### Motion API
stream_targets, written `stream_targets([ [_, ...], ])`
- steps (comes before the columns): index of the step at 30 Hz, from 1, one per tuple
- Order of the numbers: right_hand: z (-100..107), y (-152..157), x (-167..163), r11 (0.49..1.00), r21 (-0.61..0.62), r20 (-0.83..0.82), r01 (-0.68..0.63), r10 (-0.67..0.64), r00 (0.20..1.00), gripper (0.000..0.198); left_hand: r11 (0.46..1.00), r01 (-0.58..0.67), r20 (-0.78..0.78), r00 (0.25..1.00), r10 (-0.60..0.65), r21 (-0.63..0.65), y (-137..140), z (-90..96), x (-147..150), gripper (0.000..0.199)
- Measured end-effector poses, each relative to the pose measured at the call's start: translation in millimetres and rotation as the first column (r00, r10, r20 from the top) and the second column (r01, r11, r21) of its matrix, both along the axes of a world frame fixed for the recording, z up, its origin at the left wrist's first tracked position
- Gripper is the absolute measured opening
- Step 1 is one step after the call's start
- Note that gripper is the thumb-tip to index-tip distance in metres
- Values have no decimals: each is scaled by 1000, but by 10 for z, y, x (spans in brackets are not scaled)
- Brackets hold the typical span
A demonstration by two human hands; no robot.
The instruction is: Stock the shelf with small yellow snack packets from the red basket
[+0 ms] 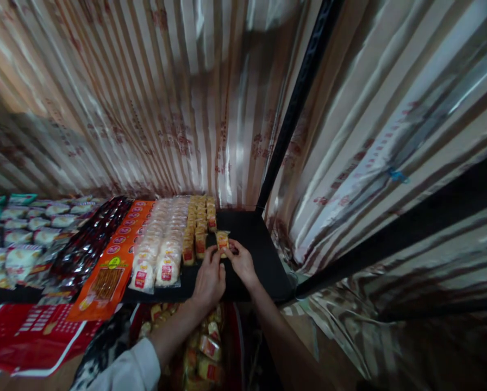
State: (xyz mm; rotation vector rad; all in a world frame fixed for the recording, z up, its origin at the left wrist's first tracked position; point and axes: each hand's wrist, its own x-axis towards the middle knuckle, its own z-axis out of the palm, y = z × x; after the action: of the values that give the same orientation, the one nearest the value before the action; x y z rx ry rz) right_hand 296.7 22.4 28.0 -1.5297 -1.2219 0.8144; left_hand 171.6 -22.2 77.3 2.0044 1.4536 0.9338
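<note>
Both my hands meet at a small yellow snack packet (223,240) with a red label, held just over the black shelf (263,255). My left hand (210,277) pinches its lower left side, and my right hand (240,260) grips its right side with thumb and fingers. To the left of the packet, similar yellow snack packets (200,239) stand upright in rows running toward the back. Beside those are rows of round white packaged cakes (168,269) with red labels.
Farther left lie an orange snack bag (113,260), dark shiny packets (80,239) and white packets (23,258). Below the shelf sits a container of loose yellow packets (206,347). A black upright post (292,108) and striped sheeting (178,108) stand behind. A black bar (390,228) runs along the right.
</note>
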Motion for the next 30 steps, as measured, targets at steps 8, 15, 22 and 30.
stream_targets([
  [8,-107,470,-139,998,-53,93,46,-41,995,30,929,-133,277,931,236,-345,378,-375,291,44],
  [15,-87,668,-192,999,-47,229,8,3,973,33,915,-138,349,894,280,-380,589,-440,359,49],
  [22,-90,685,-188,999,-46,317,17,-1,948,33,872,-98,386,869,310,-479,664,-439,327,51],
  [30,-42,722,-237,999,1,313,-53,50,948,38,856,-89,451,819,354,-510,660,-349,326,52],
])
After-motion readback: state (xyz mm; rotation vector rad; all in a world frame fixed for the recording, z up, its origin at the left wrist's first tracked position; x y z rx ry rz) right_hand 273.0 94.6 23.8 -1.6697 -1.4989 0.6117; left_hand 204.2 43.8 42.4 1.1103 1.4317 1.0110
